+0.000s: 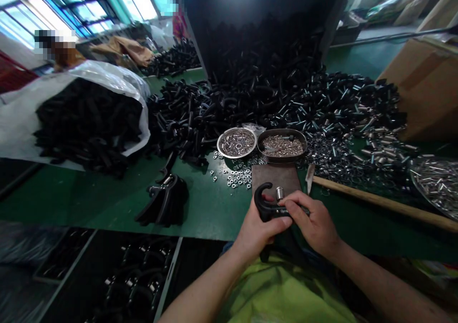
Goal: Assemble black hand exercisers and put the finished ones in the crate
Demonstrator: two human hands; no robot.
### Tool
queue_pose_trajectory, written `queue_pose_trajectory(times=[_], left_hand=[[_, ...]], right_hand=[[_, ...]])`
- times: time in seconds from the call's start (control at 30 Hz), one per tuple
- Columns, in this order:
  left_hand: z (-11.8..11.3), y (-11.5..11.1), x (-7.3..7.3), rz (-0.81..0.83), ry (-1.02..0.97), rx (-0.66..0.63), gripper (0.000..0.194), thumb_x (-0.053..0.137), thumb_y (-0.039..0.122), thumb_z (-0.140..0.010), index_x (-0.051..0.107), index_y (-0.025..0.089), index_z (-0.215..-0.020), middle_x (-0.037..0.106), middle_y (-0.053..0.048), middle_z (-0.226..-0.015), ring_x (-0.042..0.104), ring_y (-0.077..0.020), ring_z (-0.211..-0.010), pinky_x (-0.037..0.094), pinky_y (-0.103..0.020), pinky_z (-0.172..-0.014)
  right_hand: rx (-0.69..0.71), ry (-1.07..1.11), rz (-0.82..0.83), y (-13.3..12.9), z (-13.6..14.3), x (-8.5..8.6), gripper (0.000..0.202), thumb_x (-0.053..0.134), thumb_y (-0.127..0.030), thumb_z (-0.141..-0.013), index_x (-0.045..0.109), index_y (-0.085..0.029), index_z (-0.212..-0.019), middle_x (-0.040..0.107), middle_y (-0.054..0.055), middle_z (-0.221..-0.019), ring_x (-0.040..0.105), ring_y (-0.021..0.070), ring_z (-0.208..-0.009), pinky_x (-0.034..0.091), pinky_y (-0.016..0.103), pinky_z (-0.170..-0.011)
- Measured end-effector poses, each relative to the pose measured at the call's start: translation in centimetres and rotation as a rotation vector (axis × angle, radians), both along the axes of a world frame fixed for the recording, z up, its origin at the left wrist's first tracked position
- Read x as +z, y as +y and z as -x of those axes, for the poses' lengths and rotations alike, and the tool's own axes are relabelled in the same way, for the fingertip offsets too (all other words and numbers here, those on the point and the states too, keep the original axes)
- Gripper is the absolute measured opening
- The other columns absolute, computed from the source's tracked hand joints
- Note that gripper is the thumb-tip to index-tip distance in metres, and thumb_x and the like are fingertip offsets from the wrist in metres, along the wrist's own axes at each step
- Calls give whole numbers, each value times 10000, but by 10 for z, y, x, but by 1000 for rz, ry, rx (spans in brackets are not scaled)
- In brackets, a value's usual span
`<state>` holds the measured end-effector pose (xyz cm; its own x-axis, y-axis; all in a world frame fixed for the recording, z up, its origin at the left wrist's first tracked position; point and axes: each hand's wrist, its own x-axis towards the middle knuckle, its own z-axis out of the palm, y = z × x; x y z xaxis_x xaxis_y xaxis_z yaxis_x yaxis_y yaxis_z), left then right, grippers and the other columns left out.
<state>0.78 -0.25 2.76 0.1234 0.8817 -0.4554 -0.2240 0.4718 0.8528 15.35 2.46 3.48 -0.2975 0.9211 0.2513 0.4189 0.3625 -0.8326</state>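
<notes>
A black hooked part (pixel 265 207) is held in front of my body, its curved end up and to the left. My left hand (pixel 259 227) wraps round its body from the left, thumb along the lower side. From the right, the fingers of my right hand (pixel 314 220) are pressed together at its straight end. A metal spring (pixel 279 192) stands upright just above the part, close to my right fingertips. Behind lies a dark flat block (pixel 274 175). Whether my right fingers also pinch a small piece is hidden.
A round dish (pixel 219 144) and an oval tin (pixel 282 160) hold small metal pieces. A hammer (pixel 375 200) lies at the right. Black parts (pixel 232 98) heap behind; assembled parts (pixel 168 201) stand left. A carton (pixel 425 84) and a white bag (pixel 143 122) flank the heap.
</notes>
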Motion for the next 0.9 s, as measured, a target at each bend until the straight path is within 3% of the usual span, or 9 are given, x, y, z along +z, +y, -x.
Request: queue_pose_trajectory(times=[0.1,0.17,0.27,0.33,0.4,0.47,0.6,0.77,0.9], left_hand=[[7,5,6,29,-80,-12,666,746,320,-612,410,238,-1181,462,83,-650,308,-21,-390,191,-152,-366],[13,7,8,-63,-3,4,733,748,273,-601,391,254,-1241,526,61,-714,394,-41,-436,290,-161,-403],[21,8,11,-294,280,13,842,751,206,-594,348,286,-1329,616,9,-894,578,-131,-690,461,-238,-642],[25,8,12,-376,430,-74,880,733,190,-617,304,308,-1376,640,2,-936,607,-175,-786,472,-284,-740],[27,7,12,-390,491,-179,853,717,197,-641,309,318,-1380,651,6,-942,620,-185,-785,477,-297,-744],[25,5,9,-396,503,-181,814,714,210,-653,328,310,-1363,646,-3,-1005,627,-191,-841,478,-298,-768],[22,-1,-1,-395,508,-66,792,721,237,-662,308,273,-1337,612,-34,-1111,608,-204,-968,470,-306,-831],[23,-3,-11,-460,525,-121,781,748,268,-635,330,253,-1295,591,-56,-1141,600,-217,-993,466,-326,-855],[20,4,-18,-457,489,-170,766,739,256,-647,325,259,-1291,592,-41,-1123,602,-201,-969,464,-323,-856]], right_hand=[[153,-13,-181,6,-8,-1,174,461,-287,-876,603,-199,-924,655,52,-823,620,164,-786,478,282,-714],[102,-33,-150,7,-10,-6,173,468,-309,-875,594,-199,-918,655,53,-805,618,164,-750,474,285,-689],[67,-37,282,10,-9,-14,310,364,-412,-924,572,-189,-977,621,3,-651,583,136,-568,442,247,-541],[195,13,540,14,-4,-16,386,349,-478,-920,563,-177,-1031,616,-6,-659,572,131,-557,423,229,-494],[323,68,604,17,3,-14,386,400,-495,-897,579,-167,-995,648,23,-792,601,146,-691,446,234,-556],[277,52,524,19,11,-10,326,430,-455,-894,579,-165,-897,648,37,-864,597,160,-787,446,248,-627],[89,-228,273,16,19,-1,244,426,-366,-903,485,-187,-749,605,22,-749,569,159,-718,402,265,-625],[238,-556,162,15,20,10,220,369,-324,-929,497,-178,-826,632,58,-787,605,184,-712,374,279,-607],[251,-689,150,22,17,10,275,314,-325,-945,525,-153,-901,660,91,-845,635,212,-753,378,294,-618]])
